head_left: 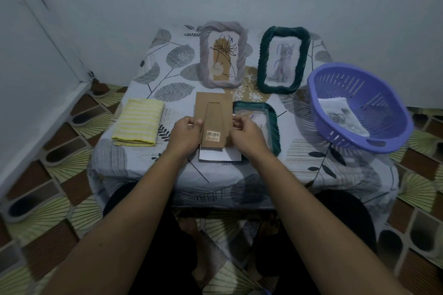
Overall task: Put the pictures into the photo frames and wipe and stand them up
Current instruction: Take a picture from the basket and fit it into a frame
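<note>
My left hand [185, 133] and my right hand [245, 133] together hold a brown cardboard frame backing [213, 115] with a stand flap and a barcode sticker, raised over the table. A white picture sheet [219, 154] sticks out below the backing. Just right of it a dark green woven frame [272, 122] lies flat. At the back a grey woven frame [223, 55] with a flower drawing and a second green frame [282, 60] with a cat drawing stand upright. A folded yellow striped cloth [137, 124] lies at the left.
A purple plastic basket [359, 105] at the table's right edge holds more pictures [342, 115]. The low table [323, 163] has a leaf-patterned cover and stands against a pale wall. Patterned floor surrounds it; my knees are under its front edge.
</note>
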